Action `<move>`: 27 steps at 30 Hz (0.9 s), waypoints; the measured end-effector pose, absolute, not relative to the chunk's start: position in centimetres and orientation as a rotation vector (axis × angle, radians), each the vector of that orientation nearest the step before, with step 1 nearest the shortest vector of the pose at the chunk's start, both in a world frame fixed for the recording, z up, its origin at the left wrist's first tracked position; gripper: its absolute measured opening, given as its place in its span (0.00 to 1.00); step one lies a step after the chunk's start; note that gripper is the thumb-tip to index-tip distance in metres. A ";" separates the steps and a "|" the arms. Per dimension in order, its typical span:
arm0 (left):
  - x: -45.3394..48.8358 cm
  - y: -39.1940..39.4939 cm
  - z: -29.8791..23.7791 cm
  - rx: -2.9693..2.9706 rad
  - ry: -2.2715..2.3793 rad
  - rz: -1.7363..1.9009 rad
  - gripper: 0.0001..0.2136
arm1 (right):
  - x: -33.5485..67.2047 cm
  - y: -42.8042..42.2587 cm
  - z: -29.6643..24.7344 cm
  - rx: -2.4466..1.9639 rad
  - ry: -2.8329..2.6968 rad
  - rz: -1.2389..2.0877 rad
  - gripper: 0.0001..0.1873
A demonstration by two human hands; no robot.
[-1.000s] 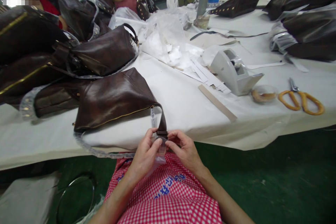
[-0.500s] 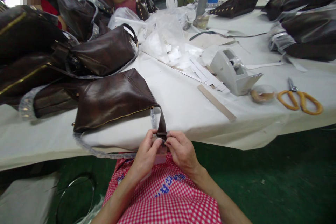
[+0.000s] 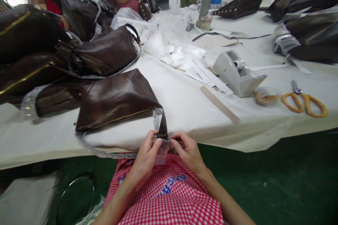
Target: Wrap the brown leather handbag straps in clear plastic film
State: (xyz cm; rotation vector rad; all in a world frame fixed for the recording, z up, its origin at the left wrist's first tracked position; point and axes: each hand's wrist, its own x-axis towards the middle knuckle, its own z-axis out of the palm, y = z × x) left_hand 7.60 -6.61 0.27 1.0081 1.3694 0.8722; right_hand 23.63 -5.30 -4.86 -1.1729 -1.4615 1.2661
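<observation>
the left hand (image 3: 146,153) pinches clear plastic film (image 3: 162,148) at a dark-brown leather strap (image 3: 163,124); the right hand (image 3: 188,153) is narrowed beside it, grip unclear. the strap's dark-brown leather bag (image 3: 116,100) lies on the white-covered table (image 3: 182,112). wrapping seems under way; the next move likely calls for a steady left pinch.

Glossy brown bag (image 3: 118,96) on white table (image 3: 182,109), gold zip (image 3: 126,115) along near side; strap (image 3: 163,123) extended, clear plastic (image 3: 162,152) at end.
</observation>
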 end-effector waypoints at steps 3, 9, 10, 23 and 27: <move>7.4 -6.7 0.1 1.004 1.348 0.873 0.14 | 23.8 -5.5 -5.2 -1.201 -1.371 1.355 0.07; 7.0 -6.7 -0.2 1.014 1.366 0.862 0.13 | 23.0 -5.4 -5.4 -1.160 -1.425 1.334 0.04; 7.0 -6.7 -0.2 1.021 1.367 0.857 0.13 | 22.9 -5.3 -5.4 -1.152 -1.492 1.267 0.04; 6.5 -6.9 -0.7 1.048 1.354 0.839 0.13 | 22.8 -4.4 -5.3 -0.956 -1.934 0.573 0.07; 6.5 -6.9 -0.9 0.938 1.294 0.881 0.14 | 22.9 -4.4 -5.8 -0.920 -1.846 0.656 0.07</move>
